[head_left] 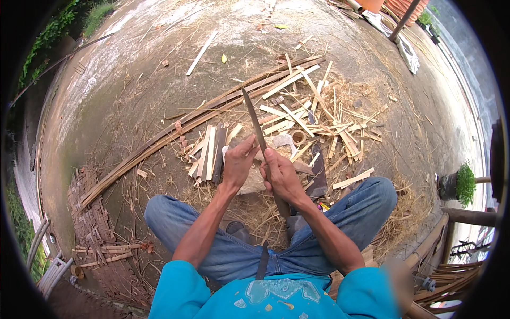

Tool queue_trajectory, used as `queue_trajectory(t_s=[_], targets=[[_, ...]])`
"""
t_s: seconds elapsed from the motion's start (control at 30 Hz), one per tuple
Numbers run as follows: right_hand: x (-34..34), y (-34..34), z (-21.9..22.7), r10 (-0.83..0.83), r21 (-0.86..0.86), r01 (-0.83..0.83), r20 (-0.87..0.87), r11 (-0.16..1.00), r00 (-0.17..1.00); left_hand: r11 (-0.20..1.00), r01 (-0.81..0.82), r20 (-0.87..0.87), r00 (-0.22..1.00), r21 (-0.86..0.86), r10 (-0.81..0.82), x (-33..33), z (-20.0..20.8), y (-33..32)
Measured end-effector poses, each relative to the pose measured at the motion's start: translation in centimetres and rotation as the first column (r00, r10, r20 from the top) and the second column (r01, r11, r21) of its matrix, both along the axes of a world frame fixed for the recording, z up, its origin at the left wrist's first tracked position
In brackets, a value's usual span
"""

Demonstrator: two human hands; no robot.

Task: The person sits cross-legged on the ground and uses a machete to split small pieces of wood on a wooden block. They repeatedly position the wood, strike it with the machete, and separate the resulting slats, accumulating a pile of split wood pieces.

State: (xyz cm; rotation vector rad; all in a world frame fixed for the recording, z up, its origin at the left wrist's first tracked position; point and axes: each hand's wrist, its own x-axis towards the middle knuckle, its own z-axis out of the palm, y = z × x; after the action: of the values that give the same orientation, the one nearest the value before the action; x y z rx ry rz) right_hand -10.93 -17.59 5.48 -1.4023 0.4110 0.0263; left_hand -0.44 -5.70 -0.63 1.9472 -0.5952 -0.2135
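Observation:
Raised over my crossed legs is a long knife [256, 121] with a dark, narrow blade, its tip pointing away from me and a little left. My right hand [282, 175] is wrapped round it, and its lower end runs down between my knees. Close beside the blade, my left hand [240, 164] is closed with thumb and fingertips pinched together; what they hold, if anything, is too small to tell. Beneath the hands sits a pale stone block [249, 183], partly hidden. Split bamboo strips [206, 154] lie in a bundle left of my left hand.
Loose cut strips [313, 119] and shavings pile up ahead and to the right, with a bamboo ring [298, 137] among them. Long dark bamboo lengths [175, 133] lie diagonally on the left. A woven mat [95, 228] is at lower left, a potted plant [459, 186] at far right.

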Motion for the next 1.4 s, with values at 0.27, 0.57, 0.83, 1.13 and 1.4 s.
queue_trajectory(t_s=[0.27, 0.57, 0.83, 1.13, 1.4], targets=[[0.3, 0.6, 1.2, -0.016, -0.065, 0.016, -0.009, 0.998, 1.0, 0.997, 0.003, 0.037, 0.999, -0.075, 0.0, -0.3, 0.3, 0.0], [0.3, 0.0, 1.1, 0.015, -0.226, -0.005, 0.044, 0.974, 0.999, 0.992, 0.065, 0.0, 0.998, 0.106, -0.066, -0.1, 1.7, 0.1], [0.0, -0.1, 2.2, 0.022, -0.216, -0.021, 0.003, 0.976, 1.0, 0.998, 0.052, 0.01, 0.999, 0.026, -0.053, -0.7, 2.6, -0.2], [0.1, -0.2, 1.3, 0.025, -0.297, -0.001, 0.074, 0.955, 0.997, 0.999, 0.023, -0.005, 1.0, -0.039, -0.024, -0.5, 0.3, 0.0], [0.7, -0.7, 0.2, 0.045, -0.381, -0.014, 0.074, 0.924, 0.996, 0.937, 0.083, -0.07, 0.996, 0.34, -0.062, -0.9, 0.5, 1.1]])
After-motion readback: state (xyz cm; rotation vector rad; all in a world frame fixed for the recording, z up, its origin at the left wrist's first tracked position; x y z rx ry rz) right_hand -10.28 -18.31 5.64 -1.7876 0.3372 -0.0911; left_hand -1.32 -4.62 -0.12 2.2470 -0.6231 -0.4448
